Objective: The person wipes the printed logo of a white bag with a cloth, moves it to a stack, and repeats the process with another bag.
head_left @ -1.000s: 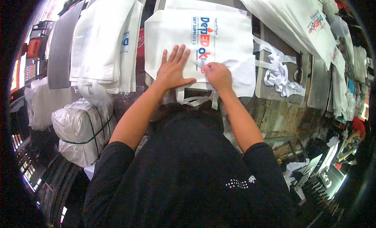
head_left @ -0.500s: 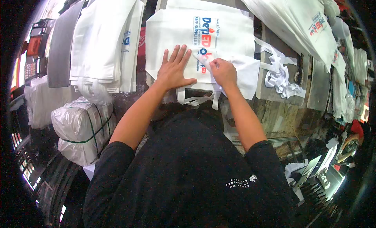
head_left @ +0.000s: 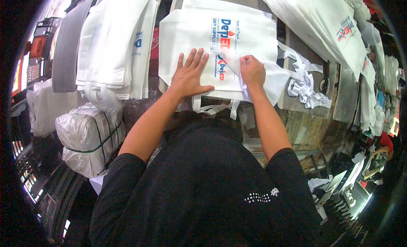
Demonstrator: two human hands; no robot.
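Observation:
A white cloth tote bag lies flat before me, printed with blue and red DepEd lettering. My left hand presses on the bag's left part, palm down with fingers spread. On the right, my right hand pinches a thin white backing sheet, partly lifted and folded back to the right off the print. Part of the lettering is covered by the lifted sheet. The bag's handle hangs toward me at the near edge.
Stacked white bags lie to the left, with a tied plastic-wrapped bundle below them. Crumpled white strips sit at the right. More printed bags are draped on the far right.
My right hand has moved right, drawing the backing sheet farther off the print, so more of the lower lettering shows. My left hand has stayed in place.

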